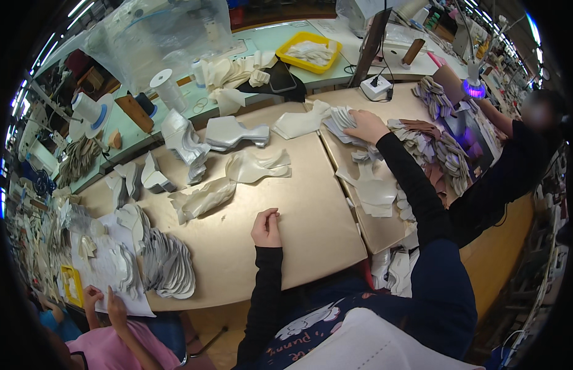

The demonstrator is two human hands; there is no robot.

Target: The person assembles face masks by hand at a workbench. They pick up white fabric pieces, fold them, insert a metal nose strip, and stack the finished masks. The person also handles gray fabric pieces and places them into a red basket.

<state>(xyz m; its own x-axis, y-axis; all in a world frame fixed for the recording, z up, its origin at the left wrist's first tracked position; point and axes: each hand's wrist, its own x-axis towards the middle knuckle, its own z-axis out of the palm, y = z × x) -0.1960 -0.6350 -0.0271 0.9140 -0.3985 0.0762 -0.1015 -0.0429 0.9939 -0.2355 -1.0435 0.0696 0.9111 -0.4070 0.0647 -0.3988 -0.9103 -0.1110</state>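
while the right hand (367, 126) lies over a stack of pale pieces (339, 117) in the head view, its fingers reach across the top layers; i cannot tell whether they pinch one. the stack sits under and just left of that grip, off-white to light grey, its thin layers slightly fanned so that several curved edges show. the left hand (266, 228), nearer the body, has its fingers curled in and pressed together over the tan tabletop (305, 228).

beyond the grip and to its left, a yellow tray (298, 65) holds a heap of whitish strips (311, 52). a smaller yellow tray (77, 282), well apart at the lower left, has pale contents too small to make out.

the tabletop is smooth, with a dark seam (345, 191) between the two hands. left of the grip lie a grey-white stack (237, 132) and crumpled cream pieces (258, 166); right of it, heaps of cream and brown pieces (440, 145). past the grip are a white socket box (374, 89) and a pale green bench (260, 43). a person in pink (126, 345) is at the far left, a dark-sleeved person (514, 166) at the right, near a violet-lit lamp (474, 90).
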